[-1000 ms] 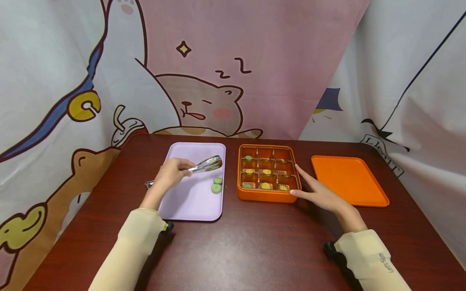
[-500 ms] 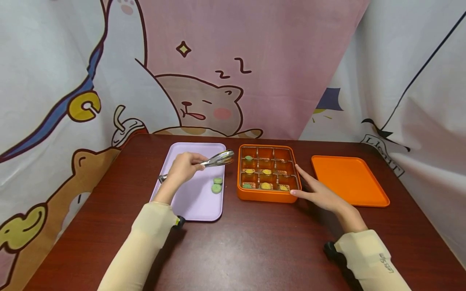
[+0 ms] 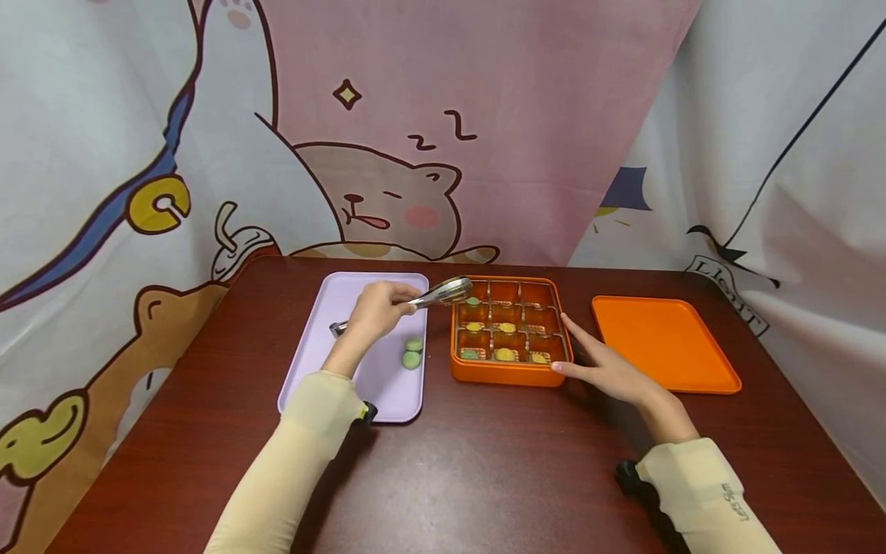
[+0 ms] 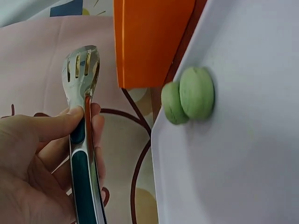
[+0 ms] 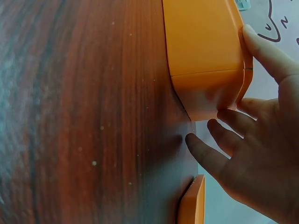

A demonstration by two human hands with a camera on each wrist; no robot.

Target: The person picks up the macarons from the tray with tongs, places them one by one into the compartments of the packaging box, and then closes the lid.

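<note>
My left hand (image 3: 377, 312) grips metal tongs (image 4: 81, 182) with dark green handle insets. Their slotted head reaches over the left rim of an orange box (image 3: 508, 374); something yellowish shows through the slots. Inside the box, a clear divided insert holds green macarons and yellow macarons (image 3: 506, 354) in some compartments. Two green macarons (image 4: 197, 93) touch each other on the lilac tray (image 3: 346, 400), below and right of the left hand. My right hand (image 3: 612, 373) rests against the box's right side, thumb at the near corner, with the fingers (image 5: 208, 151) loosely extended.
An orange lid or flat tray (image 3: 664, 342) lies right of the box. The dark red wooden table (image 3: 471, 477) extends toward me. A printed cartoon curtain (image 3: 512, 154) hangs behind and at both sides.
My left hand has moved right with the tongs, from above the lilac tray until the tongs' head is over the box's left edge. The right hand stays put.
</note>
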